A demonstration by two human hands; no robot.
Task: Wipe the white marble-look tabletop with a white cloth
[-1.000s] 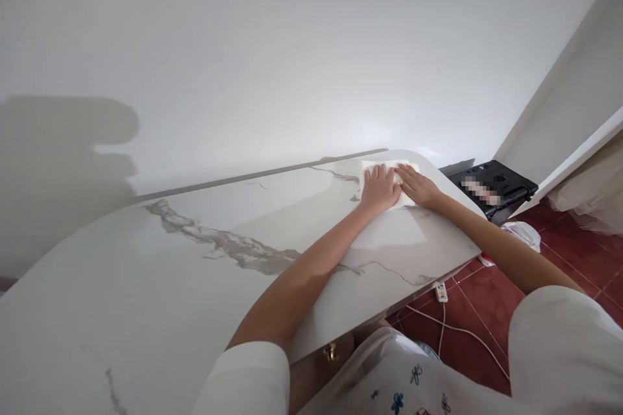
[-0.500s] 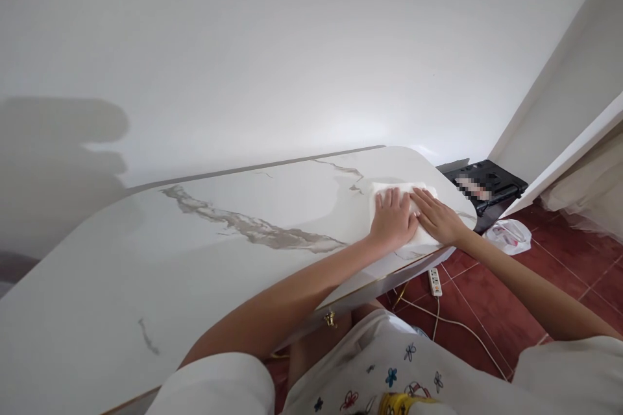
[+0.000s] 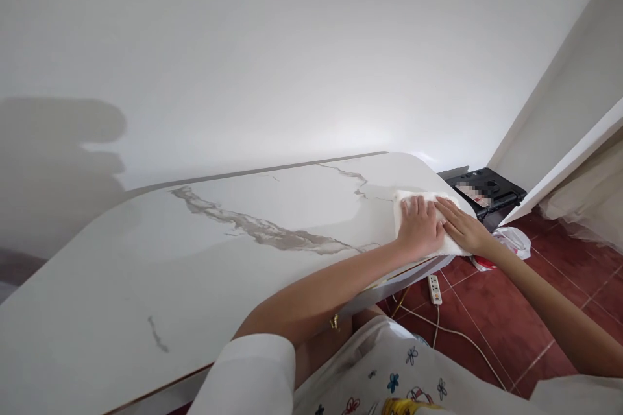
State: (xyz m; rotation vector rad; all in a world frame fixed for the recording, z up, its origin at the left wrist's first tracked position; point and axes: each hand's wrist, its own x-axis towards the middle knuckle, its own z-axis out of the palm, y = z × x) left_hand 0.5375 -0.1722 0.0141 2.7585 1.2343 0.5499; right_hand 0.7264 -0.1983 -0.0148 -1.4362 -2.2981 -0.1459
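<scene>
A folded white cloth [image 3: 451, 248] lies flat at the right end of a white marble-patterned tabletop [image 3: 311, 201], reaching its rounded corner. My left hand [image 3: 421, 227] presses down on the cloth with its fingers stretched out. Beside it, my right hand [image 3: 462, 227] also lies flat on the cloth, fingers extended and pointing up to the left. The fingertips of the right hand come close to those of the left. Neither hand is wrapped around anything. The part of the cloth under the palms is hidden.
A pale wall [image 3: 292, 65] runs along the table's far edge. On the red tiled floor [image 3: 487, 311] are a power strip [image 3: 435, 289] with its cord and a white plastic bag [image 3: 516, 241]. A black case-like object [image 3: 496, 185] stands beyond the right end.
Both hands have slid the cloth to the right and slightly nearer, to the table's right corner. The left forearm has followed the same way. The view has shifted slightly.
</scene>
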